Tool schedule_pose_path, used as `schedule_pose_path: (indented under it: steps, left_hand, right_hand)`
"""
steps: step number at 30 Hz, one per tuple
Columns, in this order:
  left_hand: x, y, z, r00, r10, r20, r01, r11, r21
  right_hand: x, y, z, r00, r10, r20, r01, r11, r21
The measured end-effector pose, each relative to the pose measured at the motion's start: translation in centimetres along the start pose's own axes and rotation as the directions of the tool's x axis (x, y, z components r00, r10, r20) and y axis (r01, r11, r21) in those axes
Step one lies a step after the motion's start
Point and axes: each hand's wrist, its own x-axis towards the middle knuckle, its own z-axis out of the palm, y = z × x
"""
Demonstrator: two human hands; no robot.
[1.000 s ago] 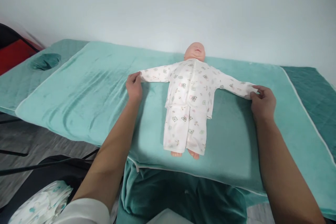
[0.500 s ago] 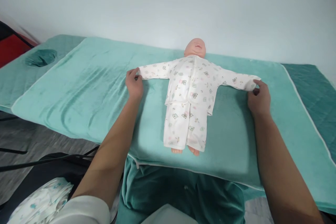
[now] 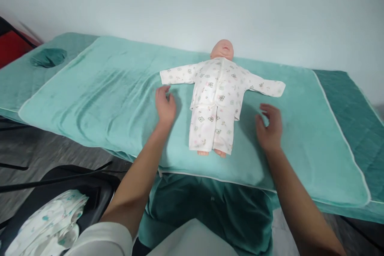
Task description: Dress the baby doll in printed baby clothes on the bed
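half a second ago each of the hands pinched a sleeve end; now both have let go and drawn in toward the person, and the sleeves remain spread out to the sides. the left hand is free, fingers loosely curled, just below the cuff of the left-side sleeve. the right hand is free too, thumb and fingers apart, farther below the right-side sleeve. the doll lies on its back between and beyond the hands, head toward the wall, its feet between the forearms. its head is smooth and pink, probably plastic; the white top and trousers are soft printed fabric. beneath is a plush, wrinkled, pale-green cover with white piping, laid over a quilted darker bed.
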Motion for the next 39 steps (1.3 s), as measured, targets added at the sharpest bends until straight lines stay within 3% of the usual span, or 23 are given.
schedule_pose_path:
  steps: [4,6,9,13,20,29,34,39]
  left_hand:
    - [-3.4,2.5,0.0,0.984,-0.126,0.128,0.147,0.974,-0.172]
    - [-4.4,3.7,0.6,0.969,-0.172,0.178,0.212,0.946,-0.243]
    - [-4.9,4.7,1.5,0.952,-0.234,0.198,0.282,0.921,-0.269]
    - [-4.9,5.0,1.7,0.962,-0.195,0.191,0.231,0.954,-0.189]
    - [-5.4,4.3,1.2,0.974,-0.135,0.181,0.173,0.961,-0.217]
    - [-5.5,3.6,1.5,0.974,-0.145,0.172,0.19,0.941,-0.28]
    - [-5.6,3.5,1.5,0.973,-0.138,0.184,0.187,0.941,-0.282]
    - [-5.5,3.5,1.7,0.975,-0.122,0.187,0.165,0.957,-0.237]
  right_hand:
    - [-5.2,-7.2,0.4,0.965,-0.164,0.206,0.145,0.984,0.104]
    - [-6.9,-10.2,0.5,0.942,-0.217,0.255,0.2,0.976,0.09]
    - [-8.1,-13.5,1.0,0.932,-0.214,0.292,0.246,0.966,-0.077]
    - [-8.5,-15.4,2.5,0.936,-0.136,0.324,0.238,0.924,-0.3]
    - [-8.7,-15.7,4.2,0.959,-0.048,0.281,0.15,0.923,-0.355]
    - [-9.3,-15.5,2.2,0.95,-0.161,0.267,0.214,0.96,-0.182]
    - [-9.9,-13.6,0.0,0.982,0.008,0.187,-0.009,1.0,0.004]
    - [-10.4,-11.0,0.4,0.97,0.111,0.216,-0.101,0.993,-0.057]
